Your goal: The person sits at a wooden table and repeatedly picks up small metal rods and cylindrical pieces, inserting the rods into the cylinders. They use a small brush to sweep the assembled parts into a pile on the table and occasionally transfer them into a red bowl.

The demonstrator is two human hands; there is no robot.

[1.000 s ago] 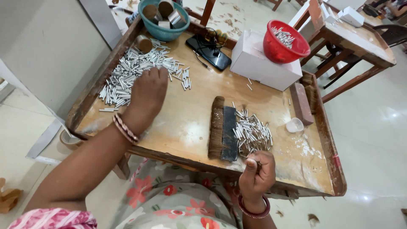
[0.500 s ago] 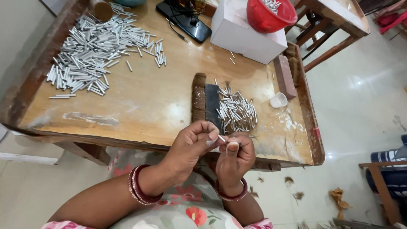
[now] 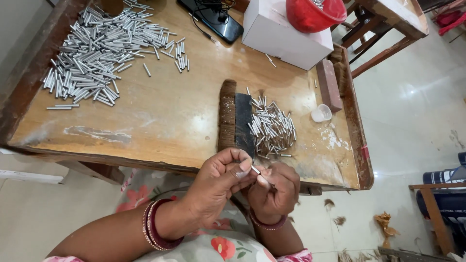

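One thin metal tube [image 3: 255,169], low centre of frame, pinched between left hand [image 3: 219,187] and right hand [image 3: 274,191] fingertips. Likely light, stiff, slippery; best gripped mid-length. Above, small tube pile [image 3: 272,128]; upper left, big pile [image 3: 99,53].

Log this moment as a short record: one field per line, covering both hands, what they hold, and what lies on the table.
left hand: pinching one end of a small silver tube, in front of the table edge
right hand: fingers closed at the tube's other end
large tube pile: loose, far left of the wooden table
small tube pile: loose, just right of the brown and black block
white box: far right, red bowl on top
small white cup: right of the small pile
black device: far edge, with cable
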